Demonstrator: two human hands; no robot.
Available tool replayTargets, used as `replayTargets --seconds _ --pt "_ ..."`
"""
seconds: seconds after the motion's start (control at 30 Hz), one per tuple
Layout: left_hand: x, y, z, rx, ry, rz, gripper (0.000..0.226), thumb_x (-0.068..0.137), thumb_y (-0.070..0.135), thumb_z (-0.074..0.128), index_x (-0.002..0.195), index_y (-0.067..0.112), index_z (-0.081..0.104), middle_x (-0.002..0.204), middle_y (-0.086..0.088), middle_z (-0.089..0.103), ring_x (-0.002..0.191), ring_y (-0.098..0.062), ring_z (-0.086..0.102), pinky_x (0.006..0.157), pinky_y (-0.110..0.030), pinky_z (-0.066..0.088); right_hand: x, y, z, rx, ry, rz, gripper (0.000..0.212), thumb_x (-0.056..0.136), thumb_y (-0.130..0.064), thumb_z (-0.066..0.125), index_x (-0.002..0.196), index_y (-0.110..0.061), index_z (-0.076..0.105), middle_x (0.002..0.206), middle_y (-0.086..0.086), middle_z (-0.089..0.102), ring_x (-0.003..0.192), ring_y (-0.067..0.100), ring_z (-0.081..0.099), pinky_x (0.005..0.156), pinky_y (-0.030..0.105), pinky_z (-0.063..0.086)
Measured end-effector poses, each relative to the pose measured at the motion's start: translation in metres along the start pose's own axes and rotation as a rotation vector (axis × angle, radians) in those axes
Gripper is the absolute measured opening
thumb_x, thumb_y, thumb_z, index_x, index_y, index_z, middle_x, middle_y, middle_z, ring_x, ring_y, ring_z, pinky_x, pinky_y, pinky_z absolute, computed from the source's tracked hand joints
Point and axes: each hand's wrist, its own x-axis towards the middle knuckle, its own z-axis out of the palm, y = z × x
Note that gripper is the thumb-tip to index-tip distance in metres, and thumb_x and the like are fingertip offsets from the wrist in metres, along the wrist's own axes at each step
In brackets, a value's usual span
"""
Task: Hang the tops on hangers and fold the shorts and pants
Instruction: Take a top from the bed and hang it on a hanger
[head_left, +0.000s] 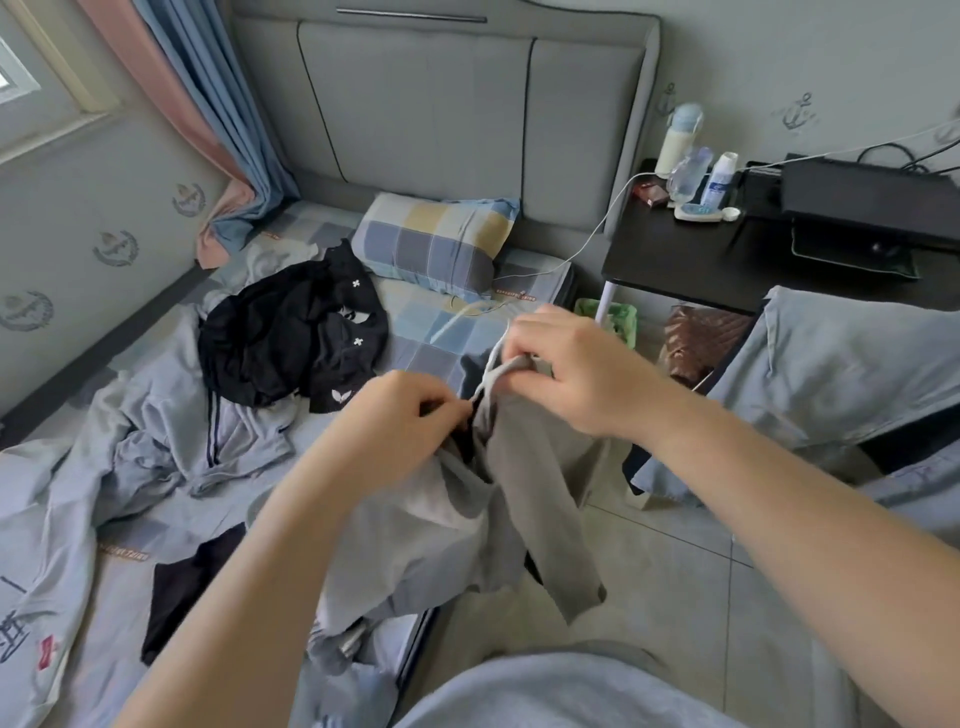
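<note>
Head view, left hand (400, 415), right hand (571, 374) pinch grey garment (441, 530), waistband up

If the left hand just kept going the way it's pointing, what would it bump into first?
Most likely the right hand, close ahead; both pinch the top of the same grey garment. Depth is hard to judge, so the left hand might slip just under it.

Grey garment (457, 530): top edge bunched inside left hand (400, 415) and right hand (566, 374); shorts or pants, cannot tell.
Black garment (182, 582): right side covered by the left forearm; kind unclear.
Black pile (280, 338): crumpled, piece count unclear.
Bottles (719, 179): labels too small to read.
Black device (872, 197): cut by right edge.
Green item (623, 319): partly behind right hand.
</note>
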Motion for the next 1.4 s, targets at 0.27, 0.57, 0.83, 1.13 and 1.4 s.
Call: replayTargets --seconds 0.27,0.57,0.83,1.13,1.4 --pt "-0.005 -0.005 -0.005 -0.237 0.133 0.074 0.032 0.086 0.016 0.075 0.099 0.04 0.06 0.082 0.015 0.068 0.06 -0.013 0.054 0.062 -0.033 0.05 -0.009 0.0 0.035 0.324 -0.021 0.312 0.039 0.098 -0.045 0.059 0.077 -0.013 0.049 0.062 -0.013 0.043 0.059 0.006 0.04 0.059 0.027 0.036" --pt "0.005 -0.02 0.021 0.144 0.676 -0.097 0.016 0.083 0.006 0.066 0.098 0.013 0.067 0.109 -0.004 0.057 0.097 -0.026 0.043 0.082 -0.041 0.042 -0.016 0.006 0.034 0.377 0.164 0.359 0.024 0.097 -0.041 0.056 0.086 -0.027 0.072 0.067 0.004 0.066 0.051 0.02 0.049 0.054 0.033 0.043" --pt "0.027 -0.034 0.006 -0.686 0.636 -0.405 0.018 0.088 0.0 0.063 0.089 0.014 0.075 0.085 -0.009 0.074 0.069 -0.012 0.067 0.062 -0.027 0.056 -0.024 0.006 0.026 0.268 0.154 0.382 0.023 0.101 -0.018 0.057 0.082 -0.015 0.07 0.053 0.0 0.051 0.045 0.012 0.038 0.048 0.028 0.035" --pt "0.037 0.027 -0.023 -0.82 0.478 -0.17 0.022 0.091 0.005 0.059 0.085 0.017 0.076 0.075 0.0 0.075 0.071 -0.013 0.072 0.061 -0.028 0.059 -0.008 -0.005 0.03 -0.281 -0.212 0.418 0.025 0.101 -0.034 0.048 0.096 -0.026 0.072 0.082 0.0 0.066 0.08 0.023 0.064 0.065 0.032 0.048" --pt "0.042 0.023 -0.03 -0.116 0.234 -0.007 0.014 0.086 0.022 0.075 0.073 0.027 0.075 0.061 0.009 0.068 0.052 0.002 0.055 0.05 -0.012 0.042 -0.005 -0.016 0.015 -0.13 0.065 0.337 0.026 0.101 -0.036 0.054 0.086 -0.022 0.071 0.07 -0.005 0.064 0.073 0.022 0.061 0.07 0.041 0.052"
